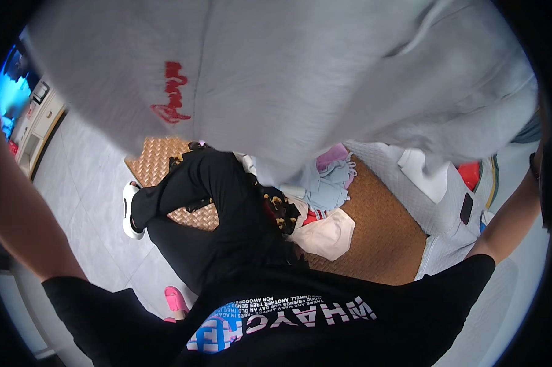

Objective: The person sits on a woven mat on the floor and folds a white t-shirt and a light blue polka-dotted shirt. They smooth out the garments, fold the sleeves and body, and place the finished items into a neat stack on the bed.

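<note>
A large light grey garment [276, 79] with red stitched lettering is stretched out across the upper part of the head view, raised in front of me. Its exact kind cannot be made out. My left forearm [25, 214] reaches up along the left rim, and that hand lies beyond the picture. On the right, my other forearm [508, 214] rises to a dark wristband [536, 165]; the hand there does not show. Both arms are spread wide to the garment's sides. Below its hem, a pale pink cloth [328, 235] and a light blue garment [325, 189] lie heaped beside my leg.
I sit on a brown woven mat [386, 226]. A grey quilted cover [398, 183] holds a white cloth [423, 174] and a black phone-like object [467, 209]. A white slipper [129, 211] and pink slipper [176, 300] are on the tiled floor, left; a cabinet [40, 125] stands beyond.
</note>
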The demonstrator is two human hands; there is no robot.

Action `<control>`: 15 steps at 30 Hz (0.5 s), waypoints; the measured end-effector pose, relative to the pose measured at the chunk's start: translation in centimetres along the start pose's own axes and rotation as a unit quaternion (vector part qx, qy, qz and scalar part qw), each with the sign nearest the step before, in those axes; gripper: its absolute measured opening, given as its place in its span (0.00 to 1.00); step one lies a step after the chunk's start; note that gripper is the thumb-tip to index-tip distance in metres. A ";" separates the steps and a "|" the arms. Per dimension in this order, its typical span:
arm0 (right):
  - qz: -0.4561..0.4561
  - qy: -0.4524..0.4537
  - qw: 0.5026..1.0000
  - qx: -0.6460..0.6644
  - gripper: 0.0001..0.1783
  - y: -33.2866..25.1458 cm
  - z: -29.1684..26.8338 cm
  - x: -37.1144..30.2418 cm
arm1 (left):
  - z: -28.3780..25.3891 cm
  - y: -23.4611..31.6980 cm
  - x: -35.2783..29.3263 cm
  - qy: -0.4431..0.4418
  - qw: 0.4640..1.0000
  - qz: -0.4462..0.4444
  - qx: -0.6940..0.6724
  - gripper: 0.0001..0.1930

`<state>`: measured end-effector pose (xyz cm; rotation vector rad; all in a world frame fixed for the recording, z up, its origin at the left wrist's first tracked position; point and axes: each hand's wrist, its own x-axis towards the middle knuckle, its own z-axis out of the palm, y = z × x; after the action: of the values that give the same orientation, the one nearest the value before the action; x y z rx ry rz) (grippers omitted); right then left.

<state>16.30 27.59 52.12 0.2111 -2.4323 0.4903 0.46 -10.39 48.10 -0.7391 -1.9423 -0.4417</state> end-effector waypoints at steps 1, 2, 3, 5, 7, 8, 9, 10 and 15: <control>0.007 -0.021 1.000 -0.007 0.25 0.8 1.0 0.0 | 0.0 -0.7 -1.0 -0.026 1.000 -0.003 -0.006 0.33; 0.015 -0.048 0.999 -0.014 0.25 1.6 2.4 0.2 | 0.3 -1.5 -2.1 -0.053 0.998 -0.012 -0.014 0.33; 0.024 -0.069 0.997 -0.028 0.26 2.5 3.4 0.5 | 1.0 -2.3 -2.6 -0.076 0.997 -0.018 -0.025 0.32; 0.041 -0.113 0.991 -0.052 0.26 4.4 5.6 0.9 | 3.0 -3.7 -3.3 -0.122 0.991 -0.029 -0.050 0.32; 0.055 -0.154 0.982 -0.089 0.27 5.6 7.6 1.8 | 6.0 -5.6 -3.7 -0.160 0.982 -0.046 -0.085 0.32; 0.058 -0.171 0.978 -0.105 0.28 6.4 8.8 2.4 | 7.4 -6.4 -3.5 -0.178 0.978 -0.053 -0.096 0.32; 0.063 -0.189 0.973 -0.118 0.28 7.3 10.2 2.9 | 9.3 -7.5 -3.3 -0.202 0.971 -0.060 -0.110 0.32; 0.068 -0.210 0.967 -0.131 0.29 8.3 11.9 3.4 | 11.6 -8.6 -3.4 -0.224 0.965 -0.068 -0.122 0.31; 0.085 -0.283 0.942 -0.157 0.31 13.9 22.9 5.0 | 25.7 -14.3 -5.3 -0.367 0.911 -0.094 -0.162 0.31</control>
<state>-4.19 31.10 34.50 -0.0011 -3.0671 0.1070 -24.38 -7.69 31.69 -1.0362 -2.7011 -0.6834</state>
